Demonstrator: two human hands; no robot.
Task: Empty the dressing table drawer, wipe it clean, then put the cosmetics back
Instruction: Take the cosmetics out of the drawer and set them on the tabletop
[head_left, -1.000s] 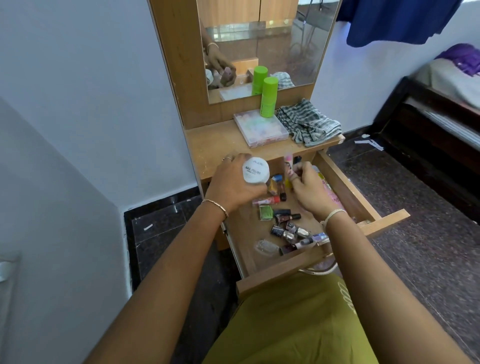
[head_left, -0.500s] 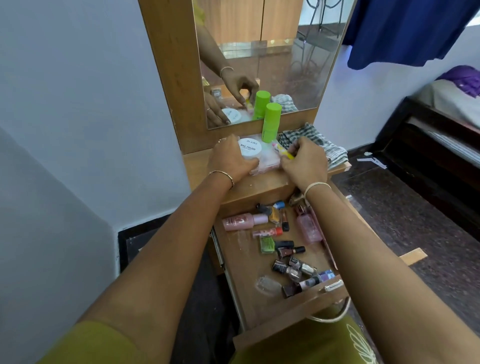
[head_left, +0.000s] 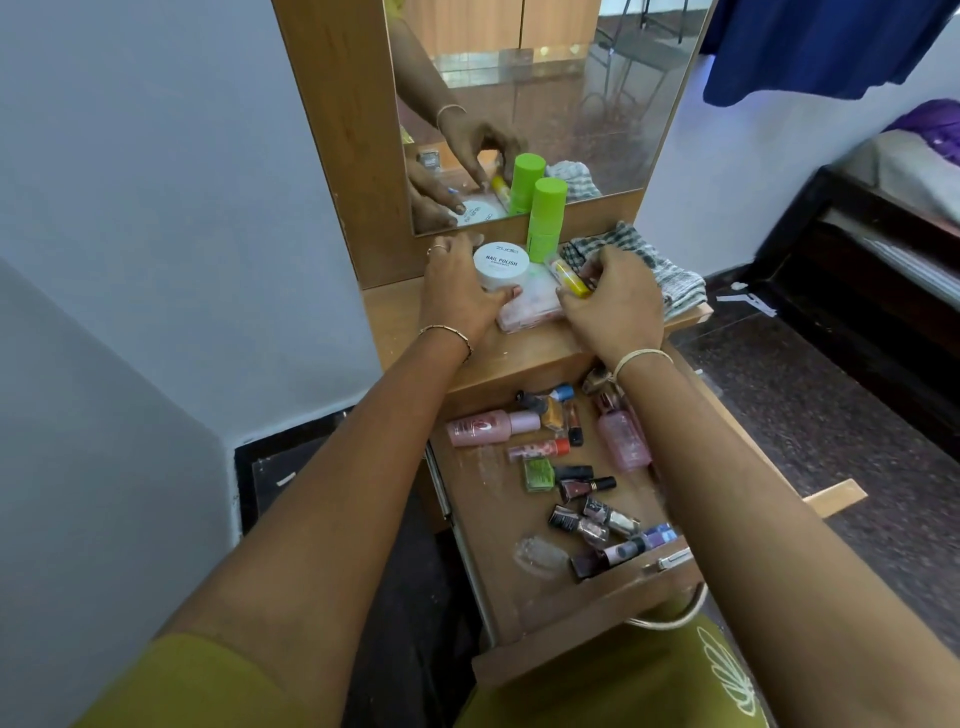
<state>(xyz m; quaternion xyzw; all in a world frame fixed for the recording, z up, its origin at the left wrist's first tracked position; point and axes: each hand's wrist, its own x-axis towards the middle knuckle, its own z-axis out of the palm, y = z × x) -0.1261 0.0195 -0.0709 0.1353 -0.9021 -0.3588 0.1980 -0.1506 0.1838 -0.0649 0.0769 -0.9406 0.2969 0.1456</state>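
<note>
The wooden drawer (head_left: 483, 509) is pulled out below the dressing table top (head_left: 395, 312). Several cosmetics lie in it: a pink bottle (head_left: 483, 427), a pink flask (head_left: 623, 439), a green sachet (head_left: 537, 474) and several nail polish bottles (head_left: 587, 488). My left hand (head_left: 457, 291) grips a white round nail polish tub (head_left: 501, 264) on the table top, against a flat translucent case (head_left: 530, 306). My right hand (head_left: 613, 301) holds a small yellow tube (head_left: 569, 277) over that case.
A green stick container (head_left: 545, 218) stands by the mirror (head_left: 545, 104). A checked cloth (head_left: 660, 270) lies at the table's right end. A dark bed frame (head_left: 872, 270) stands to the right, a blue garment (head_left: 810, 47) hangs above, and a white wall (head_left: 156, 208) is left.
Both hands rose from the drawer to the table top, carrying the white tub and the yellow tube. In the last half second they barely moved.
</note>
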